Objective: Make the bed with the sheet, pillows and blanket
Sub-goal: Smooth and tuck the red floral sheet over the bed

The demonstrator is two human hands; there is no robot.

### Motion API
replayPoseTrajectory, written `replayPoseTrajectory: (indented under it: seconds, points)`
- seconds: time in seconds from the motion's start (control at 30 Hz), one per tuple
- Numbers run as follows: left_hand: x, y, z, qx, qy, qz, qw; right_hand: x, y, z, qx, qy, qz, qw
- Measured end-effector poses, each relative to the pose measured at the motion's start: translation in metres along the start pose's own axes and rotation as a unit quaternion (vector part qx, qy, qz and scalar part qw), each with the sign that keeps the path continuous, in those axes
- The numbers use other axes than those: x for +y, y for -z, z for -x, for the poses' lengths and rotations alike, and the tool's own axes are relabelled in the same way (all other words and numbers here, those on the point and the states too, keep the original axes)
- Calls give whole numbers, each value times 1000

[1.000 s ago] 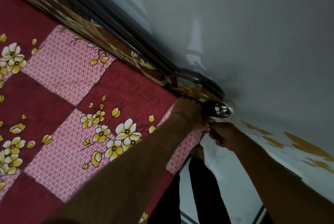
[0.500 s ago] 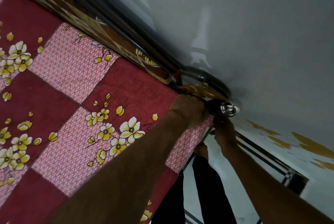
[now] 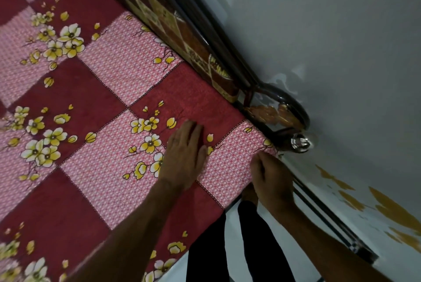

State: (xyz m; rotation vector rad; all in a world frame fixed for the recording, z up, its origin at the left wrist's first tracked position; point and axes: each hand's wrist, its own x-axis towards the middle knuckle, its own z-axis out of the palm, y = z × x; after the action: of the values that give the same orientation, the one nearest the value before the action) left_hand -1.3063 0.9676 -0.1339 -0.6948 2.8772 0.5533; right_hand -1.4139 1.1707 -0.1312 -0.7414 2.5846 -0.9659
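Now your left hand (image 3: 185, 156) left the corner and lay flat on the floral sheet (image 3: 109, 90), while your right hand (image 3: 271, 175) pinched its corner beside it, nearly tucked.

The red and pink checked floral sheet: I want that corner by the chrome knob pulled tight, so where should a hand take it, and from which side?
Likely pinch the red and pink checked floral sheet at its overhanging corner edge, where the right hand is, coming from the bed's open side.

Headboard (image 3: 182, 38) blocks beyond sheet (image 3: 109, 90).
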Motion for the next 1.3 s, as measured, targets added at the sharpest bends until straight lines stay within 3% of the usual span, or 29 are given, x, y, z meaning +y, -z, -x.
replayPoseTrajectory:
  seconds: [0.23, 0.4, 0.67, 0.87, 0.97, 1.1, 1.17, 1.2, 1.3]
  points:
    - [-8, -7, 45, 42, 100, 24, 994, -34, -14, -48, -67, 202, 22, 977]
    - [-1, -21, 87, 75, 186, 42, 979, -47, -36, -69, -191, 281, 100, 935]
    - [-5, -43, 190, 130, 361, 69, 921, -78, -92, -51, -280, 374, 177, 866]
    - [-24, -69, 289, 111, 493, 57, 861, -88, -134, 17, -286, 440, 205, 826]
    - [-30, -84, 333, 89, 508, 48, 855, -88, -143, 64, -323, 509, 219, 767]
    - [-28, -94, 370, 109, 501, 59, 856, -77, -142, 122, -392, 657, 227, 602]
    - [-26, -97, 391, 129, 508, 82, 848, -84, -144, 136, -414, 679, 222, 564]
    - [-27, -97, 400, 129, 511, 89, 845, -91, -145, 138, -418, 669, 214, 576]
    - [-35, -97, 427, 129, 520, 100, 838, -122, -159, 129, -360, 598, 208, 685]
